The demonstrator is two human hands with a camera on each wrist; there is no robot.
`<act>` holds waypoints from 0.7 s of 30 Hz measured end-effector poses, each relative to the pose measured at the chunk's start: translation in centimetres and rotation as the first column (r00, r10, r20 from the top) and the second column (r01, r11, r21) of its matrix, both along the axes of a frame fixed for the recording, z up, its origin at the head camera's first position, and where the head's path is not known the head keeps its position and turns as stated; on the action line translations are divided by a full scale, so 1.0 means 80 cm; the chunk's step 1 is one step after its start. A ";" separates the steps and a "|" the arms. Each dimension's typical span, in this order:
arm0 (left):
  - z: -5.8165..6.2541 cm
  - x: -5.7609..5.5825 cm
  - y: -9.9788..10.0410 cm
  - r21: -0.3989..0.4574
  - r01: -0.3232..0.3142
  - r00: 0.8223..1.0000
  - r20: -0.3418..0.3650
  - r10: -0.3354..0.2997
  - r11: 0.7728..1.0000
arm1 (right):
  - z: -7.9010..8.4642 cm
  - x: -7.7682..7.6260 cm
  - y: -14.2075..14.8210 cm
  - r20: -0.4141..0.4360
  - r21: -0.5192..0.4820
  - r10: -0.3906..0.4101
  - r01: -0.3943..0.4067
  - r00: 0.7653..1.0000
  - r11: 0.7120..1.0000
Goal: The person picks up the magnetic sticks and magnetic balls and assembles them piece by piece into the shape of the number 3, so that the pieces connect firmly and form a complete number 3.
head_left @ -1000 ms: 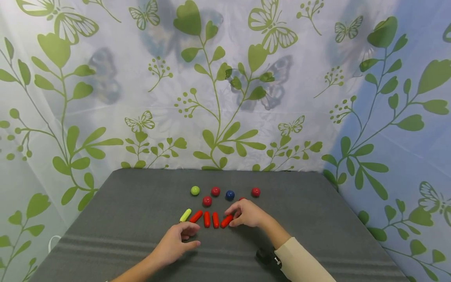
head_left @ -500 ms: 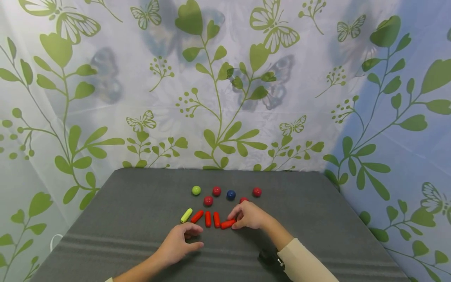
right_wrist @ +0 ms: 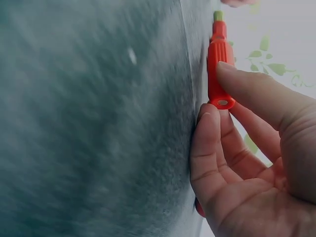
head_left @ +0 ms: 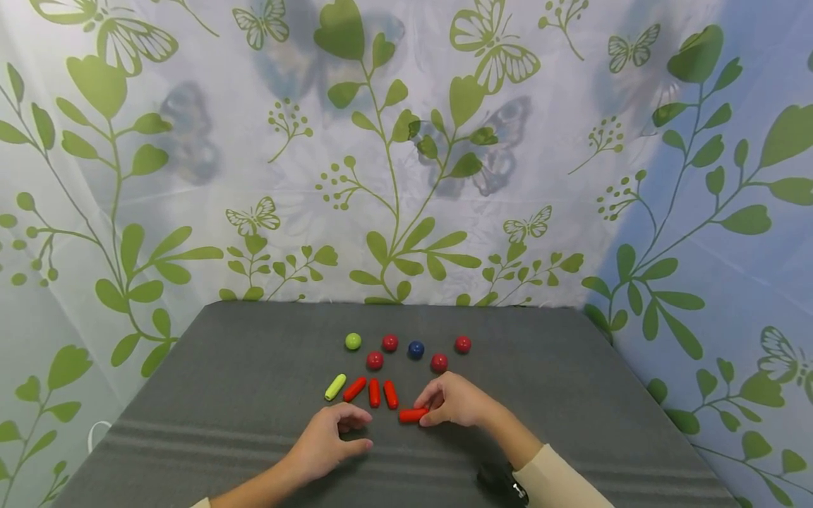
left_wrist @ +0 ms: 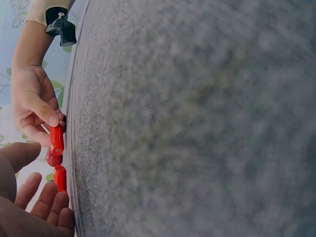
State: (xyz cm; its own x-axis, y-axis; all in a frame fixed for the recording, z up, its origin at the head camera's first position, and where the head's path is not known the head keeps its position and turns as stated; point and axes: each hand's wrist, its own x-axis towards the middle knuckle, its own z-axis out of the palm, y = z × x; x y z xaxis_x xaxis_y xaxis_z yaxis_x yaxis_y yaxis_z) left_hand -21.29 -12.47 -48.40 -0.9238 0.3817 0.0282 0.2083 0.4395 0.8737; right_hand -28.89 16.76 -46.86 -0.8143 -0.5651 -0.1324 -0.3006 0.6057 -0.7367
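The red cylinder (right_wrist: 217, 88) looks like ribbed plastic, the balls (head_left: 439, 363) glossy — the grey cloth (head_left: 540, 367) rough, matt.

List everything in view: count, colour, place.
Table: one, dark grey, in the foreground.
Loose sticks: four, three red and one yellow-green, in a row.
Held stick: one, red, right of that row.
Balls: six, four red, one green, one blue, beyond the sticks.
Curtain: count unclear, pale with green leaves, behind.
Loop: one, white, left edge.
Gadget: one, black, right wrist.
Sleeves: two, cream, forearms.
Left hand: one, bare, nearer than the row.
Right hand: one, bare, pinching the held stick.
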 end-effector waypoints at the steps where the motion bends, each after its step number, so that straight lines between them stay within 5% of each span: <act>1: 0.000 0.000 0.000 0.000 0.004 1.000 0.004 -0.004 1.000 | 0.000 0.003 0.000 0.007 -0.012 0.000 0.000 1.000 1.000; 10: 0.002 -0.001 0.007 0.001 0.059 0.997 0.051 -0.059 0.998 | 0.000 0.032 -0.007 0.107 -0.111 0.015 -0.003 0.994 0.994; 21: -0.001 0.010 0.015 0.054 0.114 0.993 0.003 -0.115 0.992 | 0.002 0.061 -0.022 0.197 -0.220 0.014 0.030 0.980 0.975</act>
State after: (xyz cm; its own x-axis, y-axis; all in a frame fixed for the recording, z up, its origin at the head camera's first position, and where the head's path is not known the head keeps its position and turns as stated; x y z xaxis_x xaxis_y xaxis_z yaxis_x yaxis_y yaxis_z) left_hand -20.51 -11.30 -48.51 -0.8744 0.4830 0.0454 0.2488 0.3660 0.8968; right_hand -23.98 14.98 -46.70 -0.7892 -0.5921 -0.1630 -0.1326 0.4235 -0.8962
